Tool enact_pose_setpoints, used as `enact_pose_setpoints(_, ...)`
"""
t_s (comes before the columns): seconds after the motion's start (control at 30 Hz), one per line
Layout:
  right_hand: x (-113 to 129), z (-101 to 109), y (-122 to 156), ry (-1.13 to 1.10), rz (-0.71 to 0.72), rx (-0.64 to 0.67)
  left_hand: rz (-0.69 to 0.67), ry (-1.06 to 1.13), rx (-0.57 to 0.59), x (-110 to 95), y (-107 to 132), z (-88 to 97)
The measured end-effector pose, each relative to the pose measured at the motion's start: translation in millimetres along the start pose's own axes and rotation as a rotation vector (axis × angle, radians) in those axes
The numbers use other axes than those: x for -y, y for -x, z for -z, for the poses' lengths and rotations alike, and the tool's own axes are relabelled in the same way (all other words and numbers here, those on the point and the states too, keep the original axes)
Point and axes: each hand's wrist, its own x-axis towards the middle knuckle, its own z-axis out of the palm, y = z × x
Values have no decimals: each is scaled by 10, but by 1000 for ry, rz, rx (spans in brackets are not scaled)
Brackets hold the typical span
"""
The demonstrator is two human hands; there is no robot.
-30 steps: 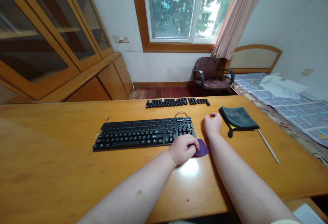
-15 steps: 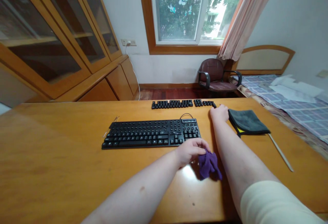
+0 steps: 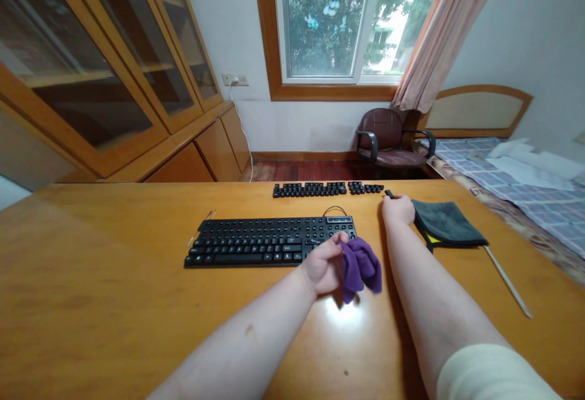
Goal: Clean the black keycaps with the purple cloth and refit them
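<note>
Since we work two-handed, left hand (image 3: 322,264): narrow, pinching a purple cloth (image 3: 361,267) at its right.
Right hand (image 3: 398,209): curled narrow, a loose keycap (image 3: 389,193) at its fingertips, held or not we cannot tell.

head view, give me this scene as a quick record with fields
left hand: grips a purple cloth above the desk
right hand: on the desk, beside a loose black keycap
beyond the hands: black keyboard, rows of black keycaps
right of right hand: folded grey towel, thin pale stick
surface: wooden desk
</note>
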Motion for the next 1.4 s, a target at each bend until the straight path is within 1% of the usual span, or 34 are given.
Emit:
enact_pose_setpoints(0.1,-73,106,231,-111,-12,-19,-90,111,-92,-37,-15,-6)
enact_pose_setpoints(0.17,-78,192,500,-193,0,-11,-122,165,-147,-61,-44,10)
enact_pose_setpoints(0.23,-46,288,855,-293,41,-22,-148,186,-209,-86,-80,24)
enact_pose_setpoints(0.27,-22,337,1047,-446,102,-18,-161,189,-231,-101,-97,24)
enact_pose_setpoints(0.33,16,423,1410,-684,313,30,-174,183,-236,-130,-125,7)
enact_pose_setpoints(0.4,24,478,1672,-782,493,54,-130,151,-198,-155,-141,-27)
enact_pose_setpoints(0.47,-2,493,1793,-795,595,78,-60,102,-151,-161,-147,-61)
enact_pose_setpoints(0.57,-59,474,1778,-792,668,106,-24,47,-125,-125,-145,-75)
enact_pose_setpoints(0.7,-77,466,1710,-682,785,71,-89,7,-222,-47,-142,-23)
enact_pose_setpoints(0.77,-57,479,1718,-602,841,83,-127,-29,-251,-29,-145,-1)
enact_pose_setpoints(0.93,-17,521,1744,-516,920,129,-182,-101,-205,-28,-152,-12)
enact_pose_setpoints(1.03,-30,529,1705,-554,957,173,-223,-96,-235,-20,-149,-12)
enact_pose_setpoints(1.1,-37,521,1664,-646,907,191,-217,-69,-274,-21,-146,-2)
enact_pose_setpoints(1.17,-30,508,1624,-776,778,216,-205,-45,-292,-33,-145,4)
enact_pose_setpoints(1.2,-21,502,1607,-841,701,260,-205,-42,-286,-43,-145,4)
enact_pose_setpoints(1.27,3,496,1583,-945,584,450,-216,-44,-263,-63,-145,1)
enact_pose_setpoints(1.33,24,498,1573,-985,543,660,-235,-47,-268,-73,-145,-3)
enact_pose_setpoints(1.37,30,499,1570,-985,537,723,-249,-47,-283,-72,-144,-3)
enact_pose_setpoints(1.4,31,500,1567,-977,528,750,-265,-49,-300,-68,-144,-1)
